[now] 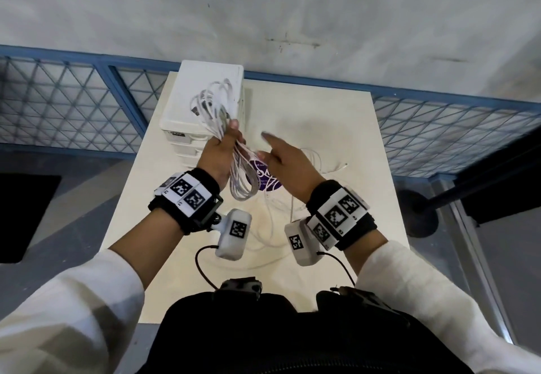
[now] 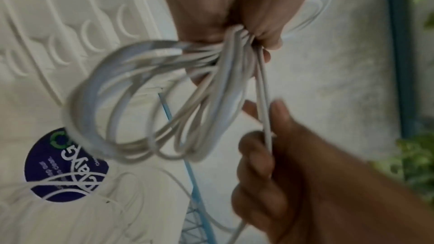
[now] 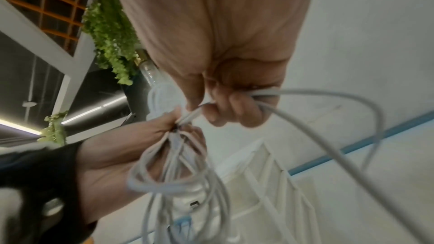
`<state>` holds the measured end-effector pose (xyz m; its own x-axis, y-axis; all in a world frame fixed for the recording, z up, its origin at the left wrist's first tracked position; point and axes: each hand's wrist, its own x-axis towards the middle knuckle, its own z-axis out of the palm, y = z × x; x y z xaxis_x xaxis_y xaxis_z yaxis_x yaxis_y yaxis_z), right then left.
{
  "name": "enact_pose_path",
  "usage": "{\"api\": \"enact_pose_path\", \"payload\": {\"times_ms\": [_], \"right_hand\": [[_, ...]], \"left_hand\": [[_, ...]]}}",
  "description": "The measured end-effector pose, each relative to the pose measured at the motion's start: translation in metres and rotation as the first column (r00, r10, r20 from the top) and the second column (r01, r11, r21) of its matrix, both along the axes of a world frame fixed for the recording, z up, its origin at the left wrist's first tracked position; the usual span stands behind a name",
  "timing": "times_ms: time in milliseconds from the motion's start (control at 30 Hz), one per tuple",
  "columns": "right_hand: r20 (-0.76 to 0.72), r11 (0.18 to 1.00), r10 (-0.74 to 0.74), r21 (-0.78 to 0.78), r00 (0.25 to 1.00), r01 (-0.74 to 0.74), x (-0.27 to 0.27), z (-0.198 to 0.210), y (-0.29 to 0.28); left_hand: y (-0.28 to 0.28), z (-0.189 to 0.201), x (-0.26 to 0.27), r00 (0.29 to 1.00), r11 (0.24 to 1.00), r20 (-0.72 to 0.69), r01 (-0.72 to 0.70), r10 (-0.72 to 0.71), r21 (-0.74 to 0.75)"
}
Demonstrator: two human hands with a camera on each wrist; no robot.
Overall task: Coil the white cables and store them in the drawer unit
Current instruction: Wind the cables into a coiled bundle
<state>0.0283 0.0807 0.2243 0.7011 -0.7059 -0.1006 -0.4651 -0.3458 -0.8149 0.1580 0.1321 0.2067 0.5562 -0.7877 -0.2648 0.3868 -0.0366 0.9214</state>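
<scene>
While both hands work above the surface, this is how things lie:

Left hand: the left hand (image 1: 220,155) is raised over the pale surface (image 1: 336,116), its grip clamped round the middle of the coiled white cables (image 1: 215,110); loops fan out above the fist and hang below it.

Coil: in the left wrist view the hanging loops (image 2: 140,103) gather under the curled fingers (image 2: 267,38), swinging and a little blurred.

Right hand: the right hand (image 1: 288,165) sits just beside the left, forefinger stretched forward; its other fingers are curled on a single loose strand (image 2: 264,110) that runs up into the left fist. In the right wrist view that strand (image 3: 328,136) arcs away from the curled fingers (image 3: 237,105).

Loose cable: more white cable (image 1: 319,160) lies slack on the surface to the right of the hands and trails toward the near edge.

Drawer unit: the white drawer unit (image 1: 210,80) stands at the far left corner of the surface, behind the coil; its drawer fronts face the person, but I cannot tell whether any is open.

Sticker: a round purple sticker (image 1: 270,183) lies on the surface beneath the hands, partly hidden by the loops.
</scene>
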Motion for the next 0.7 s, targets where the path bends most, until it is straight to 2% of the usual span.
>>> {"api": "enact_pose_path", "payload": {"times_ms": [100,167,300,400,600,700], "right_hand": [[0.040,0.998,0.066,0.007,0.997,-0.067,-0.015,-0.005,-0.012],[0.062,0.994,0.108,0.009,0.992,-0.109,-0.023,-0.007,-0.017],[0.046,0.984,0.179,0.003,0.983,-0.179,-0.030,-0.010,-0.024],[-0.042,0.979,0.206,0.000,0.978,-0.206,-0.037,-0.017,-0.036],[-0.159,0.994,0.086,-0.060,0.983,-0.097,-0.055,-0.029,-0.059],[-0.334,0.958,0.209,-0.117,0.919,-0.261,-0.048,-0.023,-0.052]], "left_hand": [[0.003,0.006,0.014,0.967,0.992,-0.255,-0.042,0.010,-0.120],[0.007,0.011,0.020,0.938,0.983,-0.347,-0.036,-0.030,-0.182],[0.012,0.020,0.023,0.944,0.978,-0.324,-0.011,-0.058,-0.208],[0.016,0.024,0.042,0.949,0.972,-0.314,-0.050,-0.025,-0.230],[0.030,0.029,0.082,0.968,0.949,-0.234,-0.156,0.091,-0.275],[0.031,0.031,0.084,0.961,0.930,-0.202,-0.239,0.187,-0.279]]}}
